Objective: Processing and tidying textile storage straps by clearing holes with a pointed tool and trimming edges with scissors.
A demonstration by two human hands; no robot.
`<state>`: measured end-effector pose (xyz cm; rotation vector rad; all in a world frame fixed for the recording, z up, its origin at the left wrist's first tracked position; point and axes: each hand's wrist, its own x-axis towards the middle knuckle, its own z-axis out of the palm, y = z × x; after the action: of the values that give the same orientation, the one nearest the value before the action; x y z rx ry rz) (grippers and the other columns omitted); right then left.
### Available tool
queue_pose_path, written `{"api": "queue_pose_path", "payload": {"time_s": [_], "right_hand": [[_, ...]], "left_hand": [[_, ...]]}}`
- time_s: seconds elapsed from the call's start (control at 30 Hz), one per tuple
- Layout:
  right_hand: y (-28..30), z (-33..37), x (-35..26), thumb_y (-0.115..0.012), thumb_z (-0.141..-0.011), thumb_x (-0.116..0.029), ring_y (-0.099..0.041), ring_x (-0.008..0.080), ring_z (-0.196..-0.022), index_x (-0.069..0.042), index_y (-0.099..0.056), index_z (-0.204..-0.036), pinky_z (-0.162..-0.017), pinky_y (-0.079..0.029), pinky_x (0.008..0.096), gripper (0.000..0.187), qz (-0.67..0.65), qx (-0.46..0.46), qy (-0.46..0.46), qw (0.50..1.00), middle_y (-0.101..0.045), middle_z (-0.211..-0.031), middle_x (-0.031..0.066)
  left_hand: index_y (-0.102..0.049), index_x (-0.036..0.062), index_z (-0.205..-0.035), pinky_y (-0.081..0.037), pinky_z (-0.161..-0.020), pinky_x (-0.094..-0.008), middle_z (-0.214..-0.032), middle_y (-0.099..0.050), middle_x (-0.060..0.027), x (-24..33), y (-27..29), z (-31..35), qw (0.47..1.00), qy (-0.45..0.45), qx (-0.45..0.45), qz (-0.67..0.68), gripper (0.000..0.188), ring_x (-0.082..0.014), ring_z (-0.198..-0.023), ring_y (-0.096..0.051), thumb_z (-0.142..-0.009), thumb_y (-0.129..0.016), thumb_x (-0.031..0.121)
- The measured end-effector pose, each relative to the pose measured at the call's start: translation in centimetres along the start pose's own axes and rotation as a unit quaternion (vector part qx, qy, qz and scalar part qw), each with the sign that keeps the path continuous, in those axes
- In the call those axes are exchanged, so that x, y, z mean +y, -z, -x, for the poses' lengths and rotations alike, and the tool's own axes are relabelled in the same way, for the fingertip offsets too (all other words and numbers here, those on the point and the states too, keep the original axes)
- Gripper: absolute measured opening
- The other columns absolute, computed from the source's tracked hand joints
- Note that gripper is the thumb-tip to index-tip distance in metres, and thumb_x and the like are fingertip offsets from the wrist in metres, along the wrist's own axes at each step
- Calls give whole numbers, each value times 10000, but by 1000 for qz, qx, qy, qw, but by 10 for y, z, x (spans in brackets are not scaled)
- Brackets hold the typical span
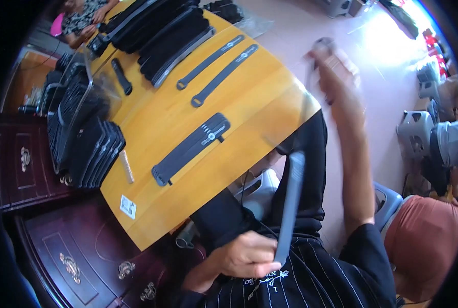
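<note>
Apparently, beside the smooth yellow wooden table point(270, 92), with its layered bundle of matte, round-ended dark straps point(188, 149), the step in hand is handling one piece on its own. That piece, a slender, flat grey strap point(289, 205), stretches from the left hand point(247, 255), which pinches its near end, while the right hand point(336, 72), raised well apart, is too blurred to show what it grips. Next probably calls for a second, untwisted hold on the strap.
</note>
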<state>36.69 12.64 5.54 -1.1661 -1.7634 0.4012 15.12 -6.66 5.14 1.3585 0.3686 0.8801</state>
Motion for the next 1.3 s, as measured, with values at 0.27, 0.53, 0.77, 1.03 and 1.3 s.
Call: {"api": "queue_pose_path", "payload": {"time_s": [0.27,0.53,0.77,1.03,1.3], "right_hand": [[75,-19,81,-644,-906,-279,-558,86,-661,-70,-651,-966,-554,-456,242,218,19,317,-19,948,-581,-677,-12],[-59,21,21,-627,-761,-80,-635,278,-772,-96,-525,-905,-631,-511,381,178,213,-45,43,975,-569,-836,94],[-102,24,3,-630,-798,-121,-637,309,-788,-33,-465,-921,-637,-501,403,224,162,-188,-4,969,-564,-865,139],[-109,21,-5,-641,-767,-90,-622,336,-784,-4,-463,-863,-661,-488,411,220,75,-155,-41,984,-594,-817,167],[-107,28,-3,-724,-778,-187,-648,273,-884,-8,-585,-1056,-790,-509,341,359,21,-203,-73,976,-645,-931,144]], "left_hand": [[-585,-70,-630,-415,-471,-305,-597,-564,-115,-17,15,62,976,8,203,74,22,-201,-519,-565,-634,-595,-51],[-577,-72,-664,-437,-477,-286,-640,-570,-112,-19,19,49,949,-105,285,81,19,-193,-520,-546,-653,-588,-60],[-533,-28,-679,-448,-366,-293,-700,-563,-160,-36,17,52,929,-131,340,58,143,-199,-407,-481,-729,-612,79],[-535,-47,-669,-475,-418,-223,-782,-617,-223,-31,15,60,916,-45,397,45,67,-128,-423,-535,-706,-588,-31],[-511,-40,-770,-456,-393,-261,-795,-540,-173,-39,3,56,897,-103,386,188,349,-188,-454,-530,-857,-676,255]]}}
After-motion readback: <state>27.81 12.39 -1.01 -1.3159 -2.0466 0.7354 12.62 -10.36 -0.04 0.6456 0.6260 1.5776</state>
